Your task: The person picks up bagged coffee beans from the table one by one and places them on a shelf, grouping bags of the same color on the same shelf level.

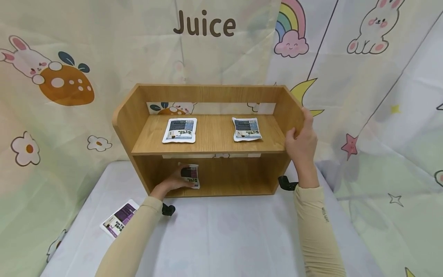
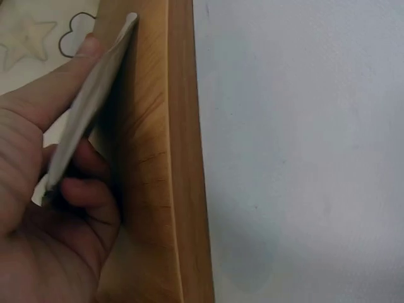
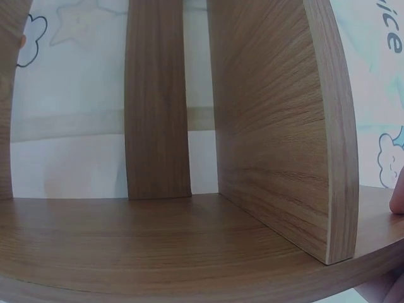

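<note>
My left hand reaches into the lower left of a two-tier wooden shelf. It pinches a white pouch with a dark and reddish label. The left wrist view shows this pouch edge-on and tilted, thumb on one side and curled fingers on the other, just above the wooden board. At the shelf's right side panel, my right hand grips the front edge. Only part of that hand shows at the border of the right wrist view.
Two white pouches with blue labels lie on the upper tier, one at left and one at right. A purple-labelled pouch lies on the white tabletop beside my left forearm. Printed cloth hangs behind.
</note>
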`<state>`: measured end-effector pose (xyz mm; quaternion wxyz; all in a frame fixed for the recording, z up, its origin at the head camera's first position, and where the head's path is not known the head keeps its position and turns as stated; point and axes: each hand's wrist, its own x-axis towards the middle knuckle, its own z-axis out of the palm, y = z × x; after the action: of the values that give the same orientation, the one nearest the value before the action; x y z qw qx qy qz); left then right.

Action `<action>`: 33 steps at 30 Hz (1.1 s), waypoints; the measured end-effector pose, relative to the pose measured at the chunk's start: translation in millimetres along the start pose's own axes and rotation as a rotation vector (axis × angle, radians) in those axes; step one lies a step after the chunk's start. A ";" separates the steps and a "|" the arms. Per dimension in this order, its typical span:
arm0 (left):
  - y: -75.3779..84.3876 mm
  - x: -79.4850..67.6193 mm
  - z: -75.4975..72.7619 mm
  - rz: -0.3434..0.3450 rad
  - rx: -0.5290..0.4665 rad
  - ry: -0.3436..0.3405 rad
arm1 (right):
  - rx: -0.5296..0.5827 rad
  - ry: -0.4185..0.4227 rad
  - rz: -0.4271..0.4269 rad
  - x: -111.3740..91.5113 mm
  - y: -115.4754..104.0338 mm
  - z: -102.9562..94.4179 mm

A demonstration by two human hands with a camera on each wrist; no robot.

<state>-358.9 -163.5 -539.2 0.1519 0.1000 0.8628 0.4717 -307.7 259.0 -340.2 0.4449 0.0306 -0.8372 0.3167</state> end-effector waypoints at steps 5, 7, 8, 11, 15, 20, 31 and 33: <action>2.4 -2.6 -1.9 -0.015 0.053 0.000 | 0.006 0.007 -0.010 0.2 -0.8 -0.8; 2.2 -3.5 -2.3 -0.030 0.072 0.000 | 0.007 0.002 -0.005 0.0 -0.5 -0.8; 1.9 -3.7 -2.4 -0.038 0.082 0.000 | 0.006 0.000 -0.003 -0.2 -0.4 -0.7; 0.6 -4.0 -1.7 -0.053 0.113 -0.001 | 0.001 -0.005 0.006 -0.7 0.3 -0.7; -1.4 -2.8 0.7 -0.054 0.144 0.009 | -0.013 -0.007 0.013 -1.2 1.8 -1.2; -3.4 -2.2 1.2 -0.051 0.144 0.009 | -0.020 -0.008 0.010 -1.3 3.6 -0.7; 1.8 -3.8 -4.2 -0.007 0.188 0.039 | -0.020 -0.008 0.018 1.6 2.3 1.0; 1.2 -3.7 -4.6 0.000 0.192 0.046 | -0.019 -0.005 0.018 1.7 2.4 1.7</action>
<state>-357.1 -167.6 -535.3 0.1219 0.1032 0.9073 0.3889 -310.8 260.4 -340.8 0.4401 0.0194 -0.8415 0.3127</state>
